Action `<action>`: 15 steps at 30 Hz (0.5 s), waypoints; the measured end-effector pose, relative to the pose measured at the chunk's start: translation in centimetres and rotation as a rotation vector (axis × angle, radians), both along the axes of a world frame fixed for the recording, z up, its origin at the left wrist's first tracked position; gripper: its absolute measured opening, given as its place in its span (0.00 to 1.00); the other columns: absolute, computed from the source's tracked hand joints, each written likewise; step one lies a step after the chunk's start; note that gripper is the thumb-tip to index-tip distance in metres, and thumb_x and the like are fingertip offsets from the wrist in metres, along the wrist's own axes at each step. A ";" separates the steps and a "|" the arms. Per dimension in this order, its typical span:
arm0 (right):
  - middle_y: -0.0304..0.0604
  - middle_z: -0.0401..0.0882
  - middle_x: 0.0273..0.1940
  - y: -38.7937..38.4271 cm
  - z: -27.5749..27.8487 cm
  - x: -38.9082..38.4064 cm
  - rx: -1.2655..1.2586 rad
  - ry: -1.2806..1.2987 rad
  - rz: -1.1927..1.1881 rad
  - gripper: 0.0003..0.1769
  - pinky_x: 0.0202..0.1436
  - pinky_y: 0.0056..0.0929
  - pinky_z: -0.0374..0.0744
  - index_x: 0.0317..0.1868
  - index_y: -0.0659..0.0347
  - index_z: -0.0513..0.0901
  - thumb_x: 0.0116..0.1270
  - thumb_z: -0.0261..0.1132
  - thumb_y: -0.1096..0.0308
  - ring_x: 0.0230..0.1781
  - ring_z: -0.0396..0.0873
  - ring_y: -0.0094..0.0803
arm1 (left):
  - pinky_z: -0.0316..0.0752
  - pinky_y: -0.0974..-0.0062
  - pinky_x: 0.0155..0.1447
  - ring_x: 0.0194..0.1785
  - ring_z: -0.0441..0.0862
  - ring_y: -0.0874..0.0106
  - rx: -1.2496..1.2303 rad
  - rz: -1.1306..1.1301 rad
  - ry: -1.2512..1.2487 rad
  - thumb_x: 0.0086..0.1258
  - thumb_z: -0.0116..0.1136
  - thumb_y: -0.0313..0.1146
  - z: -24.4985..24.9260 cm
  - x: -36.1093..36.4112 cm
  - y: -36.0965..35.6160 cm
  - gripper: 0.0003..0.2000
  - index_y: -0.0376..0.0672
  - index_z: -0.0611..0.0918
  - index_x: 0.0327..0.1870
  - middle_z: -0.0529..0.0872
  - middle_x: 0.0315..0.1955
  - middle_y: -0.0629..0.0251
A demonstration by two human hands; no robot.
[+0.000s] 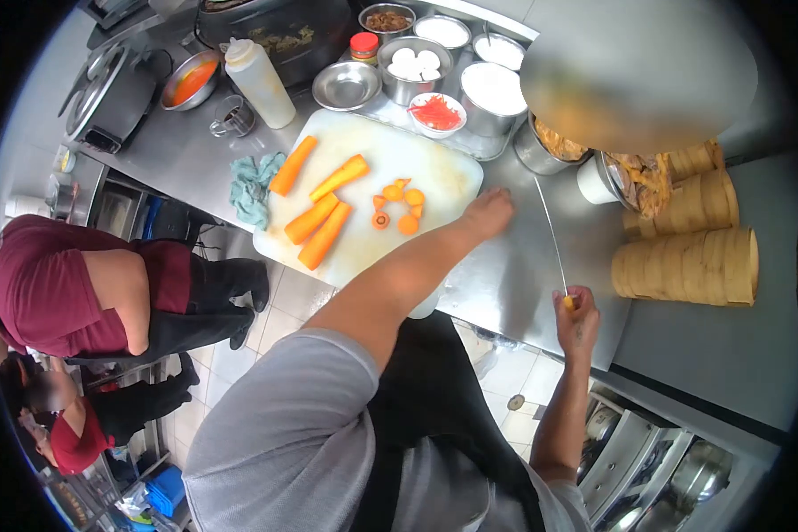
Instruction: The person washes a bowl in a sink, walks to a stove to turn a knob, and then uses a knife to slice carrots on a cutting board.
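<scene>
My right hand (578,326) grips the yellow handle of a knife (554,239) over the steel counter's right part. Its thin blade, seen nearly edge-on, points away from me. My left hand (490,213) is by the right edge of the white cutting board (434,173), fingers curled under; anything inside them is hidden. On the board's left half lie several peeled carrot lengths, among them one carrot (293,166) near the far edge. Small cut carrot ends (408,225) are grouped near the board's middle.
A teal cloth (255,191) touches the board's left side. Behind stand a squeeze bottle (259,82), a bowl of red shreds (437,115) and a pot of eggs (414,69). Bamboo steamers (687,266) are at right. A co-worker (71,293) stands at left, another person beyond.
</scene>
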State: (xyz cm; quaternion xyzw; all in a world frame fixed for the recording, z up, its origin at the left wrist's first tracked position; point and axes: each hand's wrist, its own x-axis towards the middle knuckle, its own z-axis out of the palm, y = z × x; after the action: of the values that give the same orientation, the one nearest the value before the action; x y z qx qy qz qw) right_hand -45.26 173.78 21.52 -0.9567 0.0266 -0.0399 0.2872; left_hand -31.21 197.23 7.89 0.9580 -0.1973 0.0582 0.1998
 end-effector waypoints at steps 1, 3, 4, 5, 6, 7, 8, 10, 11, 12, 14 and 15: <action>0.49 0.83 0.26 0.1 0.4 0.6 -0.040 -0.036 0.069 0.16 0.35 0.37 0.79 0.41 0.62 0.81 0.63 0.74 0.59 0.28 0.84 0.44 | 0.73 0.62 0.62 0.57 0.78 0.56 -0.087 -0.047 0.010 0.62 0.55 0.24 0.7 -0.6 0.6 0.11 0.40 0.85 0.43 0.82 0.47 0.53; 0.49 0.84 0.29 0.8 0.9 1.7 -0.082 -0.031 0.154 0.15 0.36 0.39 0.79 0.41 0.58 0.80 0.62 0.74 0.59 0.31 0.84 0.50 | 0.73 0.61 0.61 0.55 0.78 0.57 -0.356 -0.032 -0.083 0.61 0.59 0.23 3.7 -3.2 3.1 0.11 0.42 0.86 0.44 0.82 0.47 0.55; 0.49 0.84 0.29 1.3 0.5 2.5 -0.071 -0.031 0.156 0.15 0.36 0.39 0.79 0.41 0.58 0.80 0.62 0.74 0.59 0.31 0.84 0.50 | 0.74 0.62 0.60 0.54 0.79 0.57 -0.536 0.023 -0.190 0.60 0.61 0.23 5.3 -5.7 5.0 0.11 0.42 0.86 0.44 0.83 0.45 0.56; 0.49 0.84 0.31 1.8 -0.3 3.4 -0.077 -0.098 0.263 0.16 0.37 0.40 0.80 0.41 0.58 0.80 0.62 0.74 0.58 0.32 0.84 0.50 | 0.74 0.62 0.59 0.53 0.79 0.57 -0.513 0.126 -0.251 0.59 0.63 0.25 5.1 -7.3 7.4 0.09 0.42 0.86 0.41 0.83 0.45 0.57; 0.49 0.85 0.32 2.6 -1.1 4.0 -0.083 -0.157 0.370 0.16 0.37 0.41 0.80 0.41 0.58 0.81 0.61 0.74 0.57 0.33 0.84 0.50 | 0.73 0.62 0.58 0.52 0.79 0.58 -0.488 0.230 -0.304 0.58 0.65 0.27 4.5 -8.8 9.7 0.08 0.41 0.85 0.39 0.82 0.45 0.58; 0.49 0.85 0.34 3.8 -1.9 4.8 -0.081 -0.124 0.407 0.17 0.39 0.42 0.80 0.43 0.58 0.81 0.61 0.74 0.56 0.35 0.84 0.50 | 0.73 0.62 0.58 0.52 0.79 0.58 -0.475 0.232 -0.297 0.58 0.65 0.27 4.3 -9.7 11.9 0.08 0.41 0.85 0.39 0.82 0.45 0.58; 0.49 0.86 0.35 5.4 -2.7 5.9 -0.077 -0.094 0.444 0.19 0.41 0.43 0.80 0.44 0.58 0.81 0.61 0.74 0.56 0.37 0.84 0.50 | 0.74 0.61 0.59 0.53 0.79 0.57 -0.436 0.292 -0.257 0.58 0.67 0.27 4.2 -10.1 14.1 0.11 0.41 0.85 0.43 0.83 0.48 0.57; 0.49 0.85 0.38 9.0 -3.6 8.0 -0.108 -0.093 0.484 0.20 0.44 0.44 0.80 0.48 0.56 0.80 0.61 0.73 0.55 0.40 0.84 0.50 | 0.74 0.59 0.60 0.53 0.79 0.56 -0.390 0.356 -0.217 0.59 0.68 0.27 4.3 -10.4 16.0 0.13 0.41 0.85 0.46 0.83 0.51 0.55; 0.48 0.85 0.39 10.7 -4.4 9.2 -0.093 -0.096 0.515 0.21 0.46 0.44 0.79 0.49 0.56 0.80 0.61 0.73 0.56 0.41 0.84 0.49 | 0.73 0.59 0.61 0.54 0.79 0.55 -0.383 0.385 -0.272 0.59 0.69 0.29 4.5 -10.3 16.4 0.16 0.41 0.85 0.49 0.83 0.52 0.55; 0.47 0.84 0.40 12.2 -5.2 10.3 -0.080 -0.100 0.541 0.21 0.47 0.44 0.79 0.50 0.56 0.79 0.61 0.73 0.56 0.43 0.84 0.49 | 0.72 0.58 0.62 0.54 0.79 0.55 -0.377 0.409 -0.327 0.59 0.70 0.31 4.7 -10.1 16.7 0.18 0.41 0.84 0.51 0.83 0.53 0.55; 0.48 0.84 0.41 15.1 -6.0 12.3 -0.092 -0.081 0.570 0.21 0.48 0.44 0.78 0.51 0.56 0.79 0.61 0.72 0.56 0.44 0.83 0.49 | 0.71 0.58 0.62 0.56 0.77 0.56 -0.305 0.397 -0.294 0.60 0.70 0.36 4.8 -10.3 16.8 0.19 0.43 0.84 0.53 0.82 0.55 0.57; 0.48 0.83 0.42 16.1 -6.4 13.0 -0.109 -0.062 0.601 0.22 0.49 0.45 0.78 0.52 0.56 0.79 0.62 0.72 0.57 0.45 0.83 0.49 | 0.70 0.59 0.62 0.58 0.76 0.57 -0.238 0.386 -0.260 0.61 0.69 0.40 4.9 -10.5 16.7 0.21 0.44 0.84 0.54 0.80 0.57 0.58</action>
State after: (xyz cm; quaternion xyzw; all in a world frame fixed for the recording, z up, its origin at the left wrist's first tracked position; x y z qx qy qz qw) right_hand -32.27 189.89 15.15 -0.9340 -0.2685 0.0164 0.2352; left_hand -41.75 213.89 12.74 0.9322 -0.0265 0.2405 0.2691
